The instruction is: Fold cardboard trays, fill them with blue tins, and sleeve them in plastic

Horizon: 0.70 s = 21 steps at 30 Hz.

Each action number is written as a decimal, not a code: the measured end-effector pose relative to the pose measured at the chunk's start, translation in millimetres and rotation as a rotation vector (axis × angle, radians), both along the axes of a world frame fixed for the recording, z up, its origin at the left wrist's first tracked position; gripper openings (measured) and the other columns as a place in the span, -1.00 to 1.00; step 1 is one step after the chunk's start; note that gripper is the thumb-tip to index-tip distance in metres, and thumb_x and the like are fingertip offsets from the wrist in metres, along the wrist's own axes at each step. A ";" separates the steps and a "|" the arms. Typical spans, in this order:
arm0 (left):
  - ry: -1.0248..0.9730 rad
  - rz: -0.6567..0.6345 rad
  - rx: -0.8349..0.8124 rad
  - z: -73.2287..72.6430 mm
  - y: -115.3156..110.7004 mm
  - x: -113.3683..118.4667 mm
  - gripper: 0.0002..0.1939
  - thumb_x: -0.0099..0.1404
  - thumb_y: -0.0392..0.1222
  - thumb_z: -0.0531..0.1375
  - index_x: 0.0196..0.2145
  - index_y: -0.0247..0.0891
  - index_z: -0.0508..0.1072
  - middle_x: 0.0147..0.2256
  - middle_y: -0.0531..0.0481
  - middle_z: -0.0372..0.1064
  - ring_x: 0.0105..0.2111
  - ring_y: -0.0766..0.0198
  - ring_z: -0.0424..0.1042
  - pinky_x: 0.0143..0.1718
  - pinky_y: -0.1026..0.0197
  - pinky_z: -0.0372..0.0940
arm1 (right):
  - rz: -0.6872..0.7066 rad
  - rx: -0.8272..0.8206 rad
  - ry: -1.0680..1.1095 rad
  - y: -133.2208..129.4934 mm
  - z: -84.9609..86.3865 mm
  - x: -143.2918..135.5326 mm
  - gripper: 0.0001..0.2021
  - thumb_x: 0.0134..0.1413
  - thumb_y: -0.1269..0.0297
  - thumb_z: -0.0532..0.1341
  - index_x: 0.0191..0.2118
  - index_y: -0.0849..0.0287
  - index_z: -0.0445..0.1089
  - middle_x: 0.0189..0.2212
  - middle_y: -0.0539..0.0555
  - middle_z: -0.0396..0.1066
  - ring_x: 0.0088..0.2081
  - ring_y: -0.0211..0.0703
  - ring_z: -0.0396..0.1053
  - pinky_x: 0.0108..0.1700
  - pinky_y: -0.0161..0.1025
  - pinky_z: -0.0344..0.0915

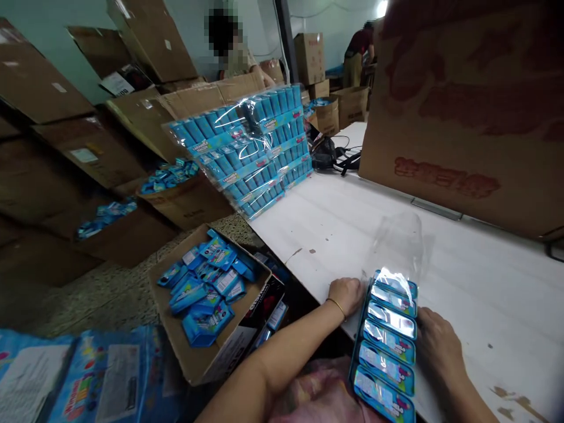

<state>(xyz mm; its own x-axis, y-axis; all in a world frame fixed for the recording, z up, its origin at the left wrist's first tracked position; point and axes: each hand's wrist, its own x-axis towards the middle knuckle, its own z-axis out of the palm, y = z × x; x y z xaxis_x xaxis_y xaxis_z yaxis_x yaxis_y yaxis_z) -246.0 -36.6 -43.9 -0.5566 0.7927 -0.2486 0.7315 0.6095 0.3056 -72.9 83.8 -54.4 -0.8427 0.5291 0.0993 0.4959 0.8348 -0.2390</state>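
Observation:
A row of several blue packs [390, 346] with rounded, shiny faces lies lengthwise at the table's near edge, its close end over my lap. Around it is a clear plastic bag [396, 238], whose loose end stretches past the far pack. My left hand [346, 296], with a thin bracelet at the wrist, is closed at the upper left side of the row, gripping the bag's edge. My right hand [440, 338] presses against the right side with bent fingers. Its fingertips are partly hidden by the row.
The white table [326, 217] carries a wrapped stack of blue display boxes [255, 150] and a big carton [462, 117]. An open carton [176, 346] of blue packs stands left. More cartons [74, 158] fill the left side. Two people are farther back.

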 end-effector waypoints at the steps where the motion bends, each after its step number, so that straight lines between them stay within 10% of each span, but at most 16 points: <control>1: -0.002 -0.005 0.003 -0.9 2.0 -1.1 -0.47 0.28 -0.04 -0.26 -0.31 -0.30 0.45 -0.33 -0.22 0.42 -0.33 0.15 0.41 -0.33 0.15 0.24 | 0.009 0.002 -0.003 0.7 -0.2 -1.5 -0.82 0.02 0.32 -0.01 -0.47 0.14 0.30 -0.51 0.09 0.36 -0.45 -0.12 0.28 -0.45 -0.26 0.08; 10: -0.011 -0.189 0.052 0.3 -18.6 1.8 -0.61 0.25 -0.11 -0.13 -0.45 -0.28 0.43 -0.41 -0.19 0.43 -0.40 0.13 0.41 -0.41 0.16 0.20 | 0.081 0.088 0.075 -14.7 4.7 -0.3 -0.81 0.04 0.38 -0.02 -0.52 0.21 0.25 -0.57 0.08 0.29 -0.49 -0.19 0.17 -0.40 -0.27 0.00; 21: 0.084 -0.581 0.282 -19.5 -126.5 36.5 -0.65 0.24 -0.17 -0.09 -0.63 -0.20 0.31 -0.69 0.00 0.30 -0.73 0.32 0.22 -0.71 0.23 -0.05 | 0.265 -0.035 0.203 -101.7 5.1 77.0 -0.76 0.08 0.42 -0.04 -0.57 0.20 0.19 -0.61 0.02 0.21 -0.50 -0.23 0.07 -0.42 -0.25 -0.06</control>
